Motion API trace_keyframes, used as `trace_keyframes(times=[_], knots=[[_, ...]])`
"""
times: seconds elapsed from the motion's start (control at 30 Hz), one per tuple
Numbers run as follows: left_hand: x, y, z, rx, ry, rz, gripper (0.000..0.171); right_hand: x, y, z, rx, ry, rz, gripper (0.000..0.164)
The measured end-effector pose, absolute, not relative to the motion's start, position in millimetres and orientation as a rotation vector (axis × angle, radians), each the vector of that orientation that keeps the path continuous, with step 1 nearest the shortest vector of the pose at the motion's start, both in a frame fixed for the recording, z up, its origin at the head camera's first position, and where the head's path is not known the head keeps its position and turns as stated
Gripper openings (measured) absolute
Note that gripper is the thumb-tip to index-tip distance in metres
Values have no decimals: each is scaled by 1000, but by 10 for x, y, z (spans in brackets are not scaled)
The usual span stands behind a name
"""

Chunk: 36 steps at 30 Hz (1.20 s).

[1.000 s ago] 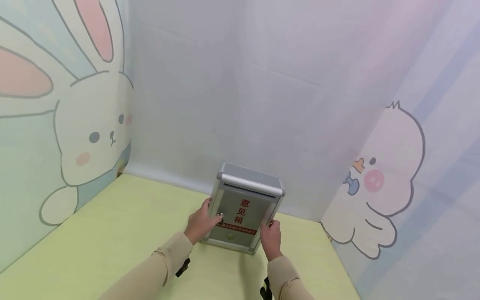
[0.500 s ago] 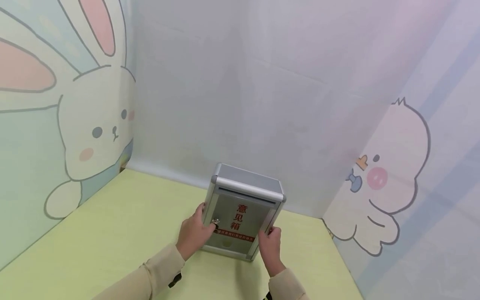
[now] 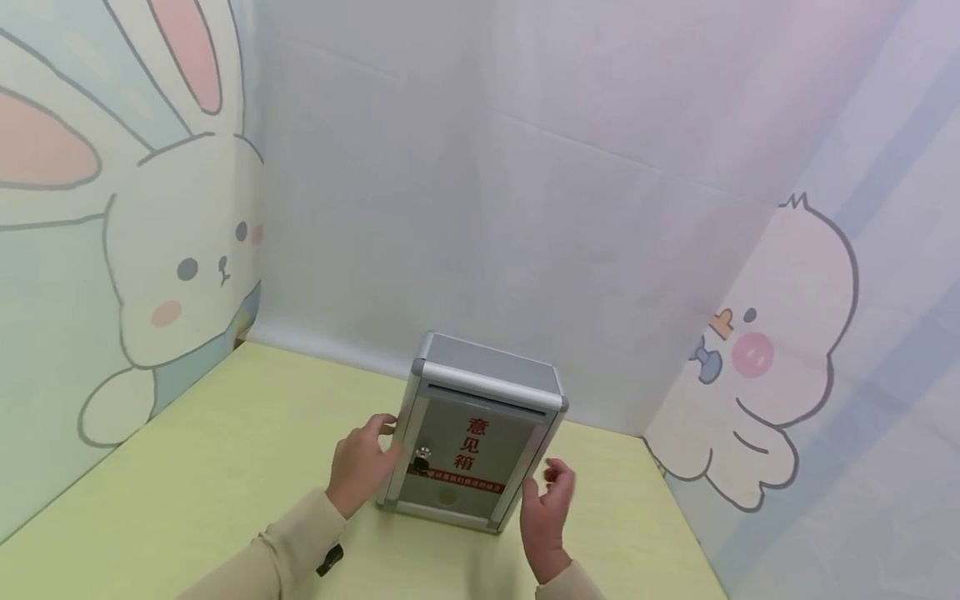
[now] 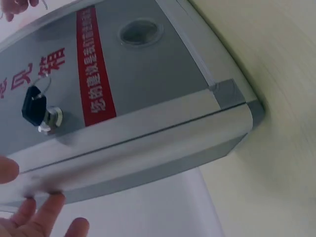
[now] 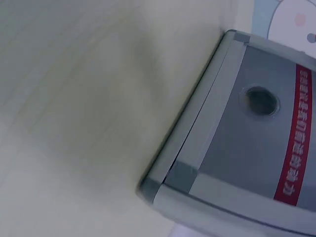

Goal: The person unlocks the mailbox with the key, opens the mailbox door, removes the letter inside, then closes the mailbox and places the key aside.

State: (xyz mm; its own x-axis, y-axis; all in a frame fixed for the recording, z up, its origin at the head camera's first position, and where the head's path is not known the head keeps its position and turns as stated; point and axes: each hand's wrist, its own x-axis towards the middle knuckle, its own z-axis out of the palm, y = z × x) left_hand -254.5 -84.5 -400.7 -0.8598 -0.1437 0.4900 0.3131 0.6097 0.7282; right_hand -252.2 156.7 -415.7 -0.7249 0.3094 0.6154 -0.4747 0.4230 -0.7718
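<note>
A silver-grey metal suggestion box (image 3: 480,429) with red Chinese characters stands upright on the yellow table (image 3: 247,467). Its front has a slot near the top, a lock with a dark-headed key (image 4: 34,105) in it, and a small round window (image 4: 140,32) low down. My left hand (image 3: 362,464) is at the box's left side, fingers loosely bent. In the left wrist view its fingertips (image 4: 52,202) are right at the side edge. My right hand (image 3: 547,521) is beside the box's right side, fingers relaxed and apart from it. The right wrist view shows the box's lower corner but no fingers.
Behind the box hangs a pale grey curtain backdrop (image 3: 480,208). A wall panel with a cartoon rabbit (image 3: 187,250) borders the table on the left, and one with a cartoon chick (image 3: 795,308) on the right.
The box has shifted a little left and toward the person. Both hands, which gripped its sides earlier, have let go and spread outward.
</note>
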Motion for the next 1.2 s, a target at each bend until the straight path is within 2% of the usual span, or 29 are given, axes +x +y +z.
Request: trace_keyframes(times=[0.13,0.33,0.43,0.73,1.2], knots=[[-2649,-960,-4050,-209,-2293,-1212,21,-2460,1357,-4132,366,-2160,1506,5],[-2702,-1021,-4083,-243,-2317,-1268,21,-2534,995,-4118,302,-2600,1899,40],[-2702,-1001,-4092,-245,-2327,-1279,20,-2563,864,-4131,283,-2693,1988,45],[-2684,-968,-4060,-288,-2317,-1293,17,-2594,700,-4154,273,-2646,2128,34],[-2739,-1033,-4014,-302,-2331,-1233,18,-2626,632,-4129,277,-2561,2147,28]])
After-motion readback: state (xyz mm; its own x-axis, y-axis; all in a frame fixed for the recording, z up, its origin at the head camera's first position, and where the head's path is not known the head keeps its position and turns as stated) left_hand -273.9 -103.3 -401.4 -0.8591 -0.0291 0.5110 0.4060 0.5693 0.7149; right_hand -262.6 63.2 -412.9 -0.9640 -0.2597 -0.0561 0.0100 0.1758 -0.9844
